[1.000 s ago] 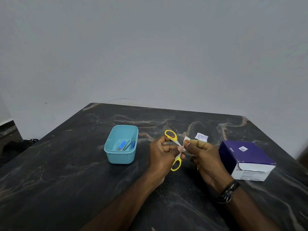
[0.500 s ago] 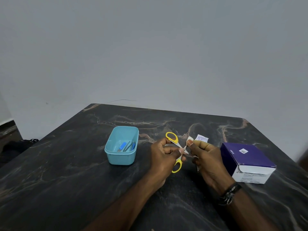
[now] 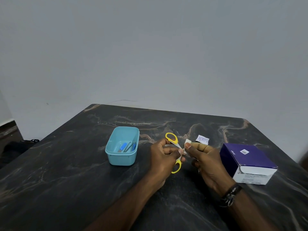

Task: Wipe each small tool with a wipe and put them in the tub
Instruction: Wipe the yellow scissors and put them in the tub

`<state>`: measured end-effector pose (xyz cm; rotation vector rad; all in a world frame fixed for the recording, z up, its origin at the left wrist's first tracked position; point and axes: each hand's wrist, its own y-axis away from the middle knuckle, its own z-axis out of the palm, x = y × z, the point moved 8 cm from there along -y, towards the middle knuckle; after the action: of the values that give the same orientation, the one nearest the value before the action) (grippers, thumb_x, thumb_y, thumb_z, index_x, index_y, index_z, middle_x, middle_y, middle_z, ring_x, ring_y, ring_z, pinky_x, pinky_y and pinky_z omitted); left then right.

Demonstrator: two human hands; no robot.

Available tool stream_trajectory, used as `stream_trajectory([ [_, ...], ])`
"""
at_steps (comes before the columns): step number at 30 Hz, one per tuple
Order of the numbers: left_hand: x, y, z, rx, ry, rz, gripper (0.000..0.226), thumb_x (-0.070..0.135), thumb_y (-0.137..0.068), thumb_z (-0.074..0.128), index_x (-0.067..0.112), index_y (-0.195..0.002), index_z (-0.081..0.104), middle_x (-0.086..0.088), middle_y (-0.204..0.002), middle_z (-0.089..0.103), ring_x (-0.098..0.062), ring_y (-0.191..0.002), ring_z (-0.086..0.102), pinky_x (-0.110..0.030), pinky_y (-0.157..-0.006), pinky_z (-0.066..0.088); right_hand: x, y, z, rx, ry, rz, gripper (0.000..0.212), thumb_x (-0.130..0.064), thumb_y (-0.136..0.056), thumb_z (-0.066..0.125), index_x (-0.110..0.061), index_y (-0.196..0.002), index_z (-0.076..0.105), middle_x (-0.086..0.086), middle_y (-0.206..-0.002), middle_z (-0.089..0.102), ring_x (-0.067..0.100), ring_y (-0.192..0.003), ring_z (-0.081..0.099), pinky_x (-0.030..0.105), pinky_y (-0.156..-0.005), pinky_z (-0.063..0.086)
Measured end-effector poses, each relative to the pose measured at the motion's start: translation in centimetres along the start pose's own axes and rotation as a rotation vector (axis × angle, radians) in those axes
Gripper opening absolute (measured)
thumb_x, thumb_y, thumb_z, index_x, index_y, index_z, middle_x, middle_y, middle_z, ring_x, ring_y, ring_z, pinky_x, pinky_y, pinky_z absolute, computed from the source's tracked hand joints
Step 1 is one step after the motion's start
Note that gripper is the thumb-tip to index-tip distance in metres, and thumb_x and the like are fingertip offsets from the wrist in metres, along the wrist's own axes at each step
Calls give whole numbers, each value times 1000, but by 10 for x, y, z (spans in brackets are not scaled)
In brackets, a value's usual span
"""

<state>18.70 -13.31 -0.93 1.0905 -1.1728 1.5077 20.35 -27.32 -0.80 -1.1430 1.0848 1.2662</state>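
My left hand (image 3: 164, 157) grips a small pair of yellow-handled scissors (image 3: 171, 138) near the pivot, the handles spread apart. My right hand (image 3: 205, 160) pinches a small white wipe (image 3: 187, 142) against the scissor blades, which are mostly hidden by my fingers. To the left stands a light blue tub (image 3: 122, 157) on the dark marble table (image 3: 66, 164). Inside it lie several small tools (image 3: 127, 147), some with blue handles.
A purple and white box (image 3: 248, 161) lies at the right, close to my right hand. A torn white wipe wrapper (image 3: 202, 139) lies just beyond my hands. The table's far edge meets a plain grey wall.
My right hand has shifted the wipe slightly along the scissor blades. My left hand keeps the same hold on the scissors. Tub and box have not moved.
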Motion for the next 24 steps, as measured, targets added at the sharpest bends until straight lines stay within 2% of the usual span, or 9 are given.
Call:
stream_trajectory([
  [3,0,0,-1,2,19,-10,16,-3,-83,70,2,-95,60,-12,-72,74,-18,-58,69,-28,-59,58,1,2,4,-28,23,18,22,-14,-87,66,7,-91,70,15,-78,71,18,-61,57,21,-49,41],
  [7,0,-1,1,-5,9,-15,17,-3,-84,68,-3,-98,58,-18,-78,74,-21,-60,70,-31,-62,59,-7,2,-4,77,-81,-16,18,-11,-89,64,6,-92,68,9,-70,69,6,-47,60,15,-40,43],
  [12,-2,-3,-3,68,126,-56,15,-5,-83,67,5,-90,59,-20,-79,73,-23,-60,70,-29,-55,55,-14,3,-18,182,-187,-66,12,-9,-93,60,0,-88,66,-9,-47,61,-1,-38,52,12,-36,39],
  [15,1,-5,-11,137,193,-52,14,-4,-83,68,6,-87,60,-19,-79,74,-27,-65,72,-30,-55,56,-7,1,-17,186,-140,-31,13,-16,-90,65,-3,-88,69,-7,-52,60,1,-40,45,14,-37,36],
  [17,3,-5,-14,164,231,-41,14,-4,-83,68,7,-84,59,-17,-77,73,-29,-65,73,-32,-56,58,-1,-1,-13,167,-115,1,14,-18,-88,66,-5,-89,71,-7,-54,59,0,-41,47,13,-39,37],
  [24,2,-6,-19,201,216,-62,18,-1,-80,71,11,-88,61,-10,-73,74,-25,-61,70,-32,-57,56,-1,-1,-6,94,-35,8,14,-14,-91,62,-3,-90,71,-7,-51,62,-1,-41,52,14,-40,39],
])
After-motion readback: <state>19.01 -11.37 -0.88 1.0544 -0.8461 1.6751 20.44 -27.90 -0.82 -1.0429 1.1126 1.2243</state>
